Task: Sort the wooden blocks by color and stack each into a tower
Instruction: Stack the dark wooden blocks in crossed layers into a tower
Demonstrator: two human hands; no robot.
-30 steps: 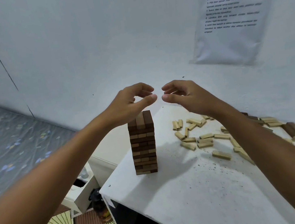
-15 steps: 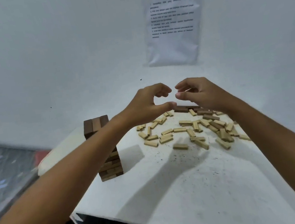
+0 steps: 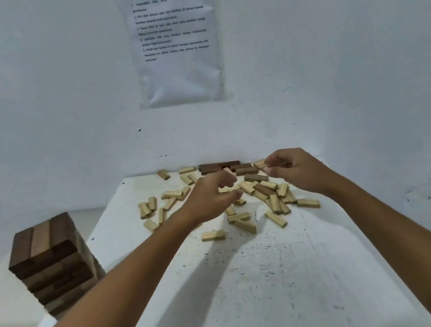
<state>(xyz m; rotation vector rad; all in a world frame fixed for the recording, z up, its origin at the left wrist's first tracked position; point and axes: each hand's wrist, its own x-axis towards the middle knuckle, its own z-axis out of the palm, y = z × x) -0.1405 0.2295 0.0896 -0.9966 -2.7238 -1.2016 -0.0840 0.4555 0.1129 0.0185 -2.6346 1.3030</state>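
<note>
A tower of mostly dark brown blocks [image 3: 52, 262] stands at the table's left edge, with a lighter block in its top layer. Several loose light wooden blocks [image 3: 213, 235] lie scattered across the far half of the white table [image 3: 267, 280]. A few dark brown blocks [image 3: 219, 166] lie against the wall at the back. My left hand [image 3: 210, 196] hovers over the pile with curled fingers and nothing in it. My right hand [image 3: 295, 170] reaches over the dark blocks at the back right, fingers bent and apart, holding nothing that I can see.
A printed paper sheet [image 3: 174, 38] hangs on the white wall behind the table. The wall closes off the table's far side. The table's left edge drops off just beside the tower.
Both hands have left the top of the tower and moved right and forward to the scattered blocks. My view has swung right, so the tower now sits at the left.
</note>
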